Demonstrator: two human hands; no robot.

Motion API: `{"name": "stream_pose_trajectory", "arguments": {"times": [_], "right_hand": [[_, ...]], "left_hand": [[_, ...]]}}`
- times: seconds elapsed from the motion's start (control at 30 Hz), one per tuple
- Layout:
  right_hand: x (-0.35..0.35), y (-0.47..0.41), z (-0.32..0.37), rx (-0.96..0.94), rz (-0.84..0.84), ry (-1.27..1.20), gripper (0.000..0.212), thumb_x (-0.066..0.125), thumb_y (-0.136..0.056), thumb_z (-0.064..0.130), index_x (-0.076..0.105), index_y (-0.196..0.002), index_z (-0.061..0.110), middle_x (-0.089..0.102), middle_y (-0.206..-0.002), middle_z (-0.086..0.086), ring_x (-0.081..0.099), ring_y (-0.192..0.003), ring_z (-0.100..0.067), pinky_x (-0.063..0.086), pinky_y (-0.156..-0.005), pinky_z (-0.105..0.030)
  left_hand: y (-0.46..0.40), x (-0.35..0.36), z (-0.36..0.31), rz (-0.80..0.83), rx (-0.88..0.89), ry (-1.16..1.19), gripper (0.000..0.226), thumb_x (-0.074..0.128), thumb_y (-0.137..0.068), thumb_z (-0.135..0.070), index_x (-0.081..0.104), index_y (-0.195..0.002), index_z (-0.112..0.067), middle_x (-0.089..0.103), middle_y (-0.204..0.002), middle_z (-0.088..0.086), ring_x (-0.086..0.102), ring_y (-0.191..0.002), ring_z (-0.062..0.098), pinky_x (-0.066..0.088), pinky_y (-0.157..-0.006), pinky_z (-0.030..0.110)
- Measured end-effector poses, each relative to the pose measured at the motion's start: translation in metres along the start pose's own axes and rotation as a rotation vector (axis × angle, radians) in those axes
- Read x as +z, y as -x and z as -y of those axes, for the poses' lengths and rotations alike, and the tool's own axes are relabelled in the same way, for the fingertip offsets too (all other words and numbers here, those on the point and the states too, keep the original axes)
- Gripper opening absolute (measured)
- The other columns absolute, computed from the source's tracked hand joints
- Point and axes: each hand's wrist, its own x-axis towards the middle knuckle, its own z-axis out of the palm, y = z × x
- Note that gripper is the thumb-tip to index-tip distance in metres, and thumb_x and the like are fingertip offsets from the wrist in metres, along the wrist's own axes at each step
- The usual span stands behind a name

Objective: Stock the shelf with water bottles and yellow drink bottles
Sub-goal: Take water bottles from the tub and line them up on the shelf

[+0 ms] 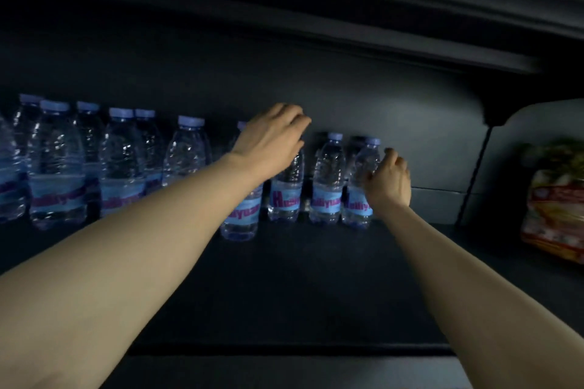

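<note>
Fingers (294, 120) of my left hand (271, 139) curling over water bottle (286, 196) cap; right hand (390, 180) fingers wrapping around rightmost water bottle (358, 199) on shelf (284, 278).

Water bottles (57, 164) stand upright in a row along the back of the shelf (284, 287), running from its left end to past the middle. The front of the shelf lies bare. To the right, beyond a divider panel (474, 180), sits a packaged product (556, 202).
</note>
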Motion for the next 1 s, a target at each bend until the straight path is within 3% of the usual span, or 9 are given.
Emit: {"name": "stream_pose_trajectory", "arguments": {"times": [0.07,0.2,0.37,0.57,0.7,0.83,1.0], "right_hand": [[0.005,-0.004,-0.007,0.086,0.092,-0.027,0.042,0.057,-0.094,0.024,0.041,-0.128,0.005,0.049,-0.130,-0.022,0.050,-0.115,-0.042,0.043,-0.089,-0.045],[0.021,-0.013,-0.012,0.154,0.213,-0.134,0.058,0.063,-0.087,0.048,0.043,-0.126,0.009,0.059,-0.126,-0.021,0.058,-0.112,-0.041,0.044,-0.085,-0.040],[0.022,-0.014,-0.013,0.189,0.219,-0.158,0.055,0.061,-0.089,0.045,0.040,-0.124,0.009,0.060,-0.124,-0.020,0.058,-0.112,-0.041,0.043,-0.085,-0.038],[-0.003,0.011,-0.011,0.102,0.241,-0.093,0.057,0.062,-0.090,0.043,0.038,-0.126,0.006,0.060,-0.124,-0.021,0.057,-0.113,-0.042,0.041,-0.081,-0.038],[-0.015,0.039,0.015,0.048,0.280,-0.159,0.062,0.064,-0.087,0.046,0.040,-0.129,0.008,0.061,-0.123,-0.019,0.058,-0.111,-0.041,0.043,-0.082,-0.038],[-0.011,0.067,0.053,-0.054,0.323,-0.241,0.065,0.067,-0.086,0.047,0.041,-0.134,0.012,0.064,-0.122,-0.015,0.060,-0.110,-0.038,0.043,-0.079,-0.033],[0.003,0.085,0.087,-0.119,0.372,-0.307,0.062,0.065,-0.089,0.044,0.040,-0.135,0.012,0.064,-0.120,-0.013,0.061,-0.108,-0.034,0.045,-0.079,-0.032]], "left_hand": [[-0.015,0.011,-0.016,0.087,-0.003,0.039,0.041,0.062,-0.093,-0.027,0.057,-0.129,-0.009,0.053,-0.131,0.009,0.052,-0.117,0.031,0.053,-0.087,0.046],[-0.034,0.041,-0.039,0.254,-0.043,0.019,0.049,0.058,-0.096,-0.033,0.047,-0.140,-0.015,0.043,-0.140,0.005,0.043,-0.126,0.027,0.049,-0.094,0.044],[-0.028,0.060,-0.049,0.347,-0.073,0.019,0.052,0.059,-0.096,-0.033,0.043,-0.144,-0.017,0.037,-0.146,0.004,0.036,-0.134,0.027,0.049,-0.095,0.043],[-0.004,0.037,-0.044,0.210,-0.060,0.040,0.047,0.061,-0.095,-0.031,0.052,-0.138,-0.015,0.043,-0.143,0.005,0.041,-0.131,0.027,0.049,-0.095,0.042],[0.029,0.016,-0.029,0.086,-0.049,0.047,0.041,0.065,-0.092,-0.024,0.059,-0.131,-0.012,0.051,-0.137,0.006,0.040,-0.132,0.028,0.041,-0.102,0.038],[0.060,0.000,-0.007,-0.013,-0.073,0.005,0.043,0.073,-0.084,-0.018,0.065,-0.126,-0.009,0.053,-0.135,0.011,0.038,-0.137,0.032,0.037,-0.112,0.045],[0.096,-0.015,0.011,-0.041,-0.235,0.026,0.069,0.078,-0.080,-0.020,0.047,-0.141,-0.011,0.035,-0.147,0.015,0.034,-0.138,0.036,0.039,-0.112,0.048]]}}
